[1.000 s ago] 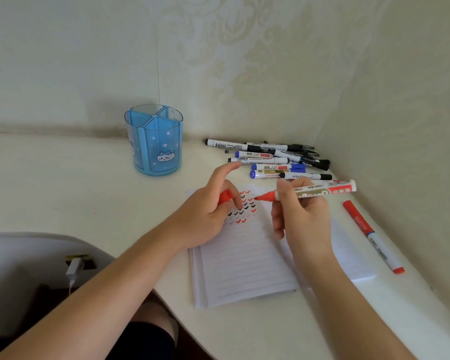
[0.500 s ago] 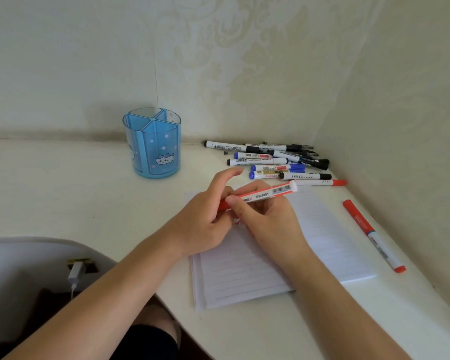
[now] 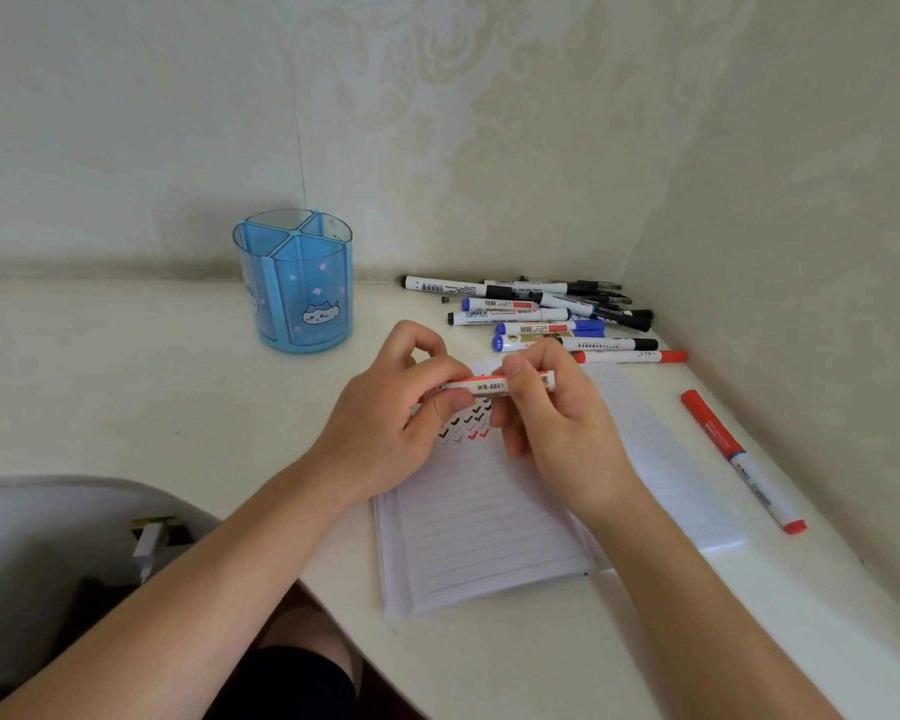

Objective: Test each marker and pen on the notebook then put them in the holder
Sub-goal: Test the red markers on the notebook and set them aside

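Marker point(image 3: 489, 387) sits level above the notebook point(image 3: 489, 522), left hand point(image 3: 385, 413) and right hand point(image 3: 562, 433) each with grip closed on an end, likely capping it for the holder point(image 3: 307, 288).

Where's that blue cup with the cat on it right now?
In the head view the blue holder stands upright on the desk toward the back left, close to the wall, left of the pile of markers and beyond the left hand.
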